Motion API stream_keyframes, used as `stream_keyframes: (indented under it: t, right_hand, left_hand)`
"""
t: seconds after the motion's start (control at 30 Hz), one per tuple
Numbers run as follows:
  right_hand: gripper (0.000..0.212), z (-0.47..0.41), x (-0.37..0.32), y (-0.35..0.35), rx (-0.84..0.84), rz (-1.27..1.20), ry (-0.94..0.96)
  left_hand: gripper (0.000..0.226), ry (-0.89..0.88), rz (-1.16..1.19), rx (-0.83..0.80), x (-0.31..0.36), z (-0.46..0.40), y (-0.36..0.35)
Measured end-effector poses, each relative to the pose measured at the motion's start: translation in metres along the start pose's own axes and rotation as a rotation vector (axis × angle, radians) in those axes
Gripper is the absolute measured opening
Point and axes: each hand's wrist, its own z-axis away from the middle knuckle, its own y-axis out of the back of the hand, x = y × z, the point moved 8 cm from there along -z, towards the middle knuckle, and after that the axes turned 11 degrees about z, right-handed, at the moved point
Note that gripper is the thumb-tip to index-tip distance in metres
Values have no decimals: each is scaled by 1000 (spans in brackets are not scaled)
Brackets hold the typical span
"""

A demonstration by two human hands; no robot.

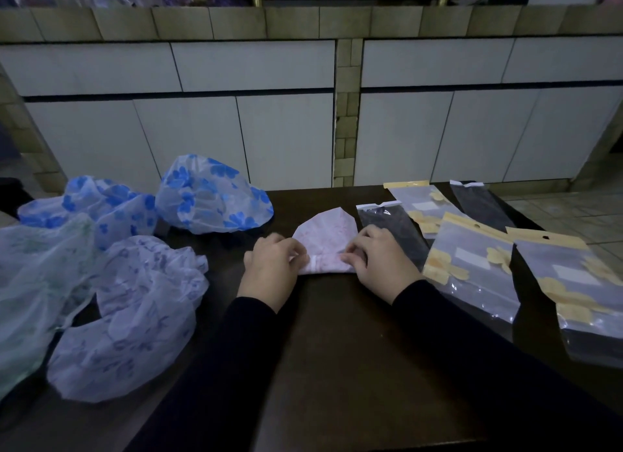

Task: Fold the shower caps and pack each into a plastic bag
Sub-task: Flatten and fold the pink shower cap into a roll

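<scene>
pink cap (326,233) folded flat, ctr | 4 caps (215,198) left | bags (472,269) right, prob. packed

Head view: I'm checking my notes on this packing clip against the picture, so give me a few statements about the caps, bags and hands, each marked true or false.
1. Both hands pinch the pink shower cap at its near edge. True: the left hand and right hand hold it from either side.
2. The pink cap is already inside a plastic bag. False: it lies bare on the dark table.
3. The unfolded caps are piled on the person's left. True: among them the blue-flowered cap.
4. The plastic bags lie on the left. False: the yellow-topped bags lie on the right.
5. The left hand holds a bag. False: it holds only the pink cap.
</scene>
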Motion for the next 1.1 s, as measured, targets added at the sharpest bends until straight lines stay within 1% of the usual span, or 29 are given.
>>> stream_keyframes:
  t: [0.07, 0.17, 0.2, 0.27, 0.33, 0.4, 0.5, 0.63, 0.8, 0.87, 0.97, 1.1]
  right_hand:
    - [16, 2, -6, 2, 29, 11, 51]
    - [24, 4, -16, -2, -24, 41, 151]
    - [25, 5, -17, -3, -38, 40, 162]
    - [26, 6, -15, -3, -71, 37, 159]
    - [32, 9, -15, -5, -107, 46, 156]
    - [39, 11, -14, -7, -127, 37, 146]
    - [38, 10, -12, -7, -127, 19, 107]
    - [38, 9, -10, -9, -126, 41, 85]
    - [37, 11, -10, -4, -100, 96, 112]
    - [35, 11, -11, -3, -101, 113, 124]
    - [33, 8, -11, -5, -135, 107, 129]
    - [31, 3, -11, -6, -170, 138, 79]
  left_hand:
    - [15, -85, -22, 13, 9, 3, 0]
    - [29, -161, -41, -71, 16, 5, -5]
    - [31, -154, -7, -83, 14, 5, -5]
    - [28, -119, 76, -94, 7, 5, -4]
    - [25, -100, 79, -88, 4, 6, -5]
    - [28, -68, 85, -75, 0, 5, -6]
    - [27, -29, 129, -58, -4, 3, -6]
    - [26, -28, 88, -72, -3, 4, -7]
    - [25, -22, 80, -69, -5, 4, -5]
    - [23, -41, 40, -52, -1, 5, -5]
    - [22, -56, -15, -26, 2, 3, -4]
    - [20, -71, 25, -5, -2, 1, -1]
